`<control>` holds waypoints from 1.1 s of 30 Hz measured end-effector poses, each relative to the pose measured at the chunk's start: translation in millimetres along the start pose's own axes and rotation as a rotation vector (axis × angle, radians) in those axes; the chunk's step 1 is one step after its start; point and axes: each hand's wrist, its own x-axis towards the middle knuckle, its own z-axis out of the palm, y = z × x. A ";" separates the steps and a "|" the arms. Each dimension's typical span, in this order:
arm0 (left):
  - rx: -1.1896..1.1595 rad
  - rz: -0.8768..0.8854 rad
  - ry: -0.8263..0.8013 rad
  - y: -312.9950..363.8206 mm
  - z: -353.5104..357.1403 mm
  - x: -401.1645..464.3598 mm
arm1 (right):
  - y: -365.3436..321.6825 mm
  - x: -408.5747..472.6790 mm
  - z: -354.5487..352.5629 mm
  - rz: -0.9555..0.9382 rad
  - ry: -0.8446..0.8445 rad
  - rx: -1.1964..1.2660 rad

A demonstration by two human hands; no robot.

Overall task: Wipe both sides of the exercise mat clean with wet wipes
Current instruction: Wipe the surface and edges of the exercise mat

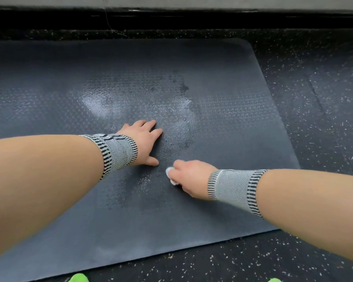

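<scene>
Head view: a balled wet wipe (170, 176) was pinched in the right hand (189, 178) and pressed onto the exercise mat (232, 123) beneath it; just beyond, the left hand (144, 142) was laid flat, fingers straight.

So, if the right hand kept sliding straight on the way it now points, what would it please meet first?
Most likely the left hand's thumb: the right hand, gripping the wet wipe, points left across the mat with only bare mat between them.

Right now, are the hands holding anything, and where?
The right hand holds a bunched wet wipe in its fingertips. The left hand holds nothing, resting flat on the exercise mat.
</scene>
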 end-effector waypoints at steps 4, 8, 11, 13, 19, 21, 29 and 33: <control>-0.029 0.010 0.040 -4.6 -1.5 1.8 | 41.0 8.0 -16.9 0.040 0.011 -0.161; -0.044 0.007 0.024 -5.1 -2.2 3.2 | 100.8 13.8 -42.7 0.547 0.217 -0.078; -0.045 0.011 0.040 -5.1 -3.6 4.9 | 97.6 20.6 -37.9 0.726 0.297 0.055; -0.047 0.010 0.062 -5.9 -3.3 6.0 | 70.3 28.1 -29.6 0.624 0.280 0.114; -0.101 -0.105 0.037 -12.3 -1.1 12.8 | 16.3 23.1 -17.0 0.036 0.054 -0.016; -0.111 -0.128 -0.008 -13.6 -2.0 15.7 | 32.4 23.2 -23.1 0.033 0.036 -0.081; -0.157 -0.126 -0.086 -13.9 -3.9 21.8 | 120.4 35.9 -47.7 0.790 0.394 0.044; -0.156 -0.124 -0.086 -15.6 -1.5 23.0 | 63.9 52.2 -38.0 0.526 0.319 0.165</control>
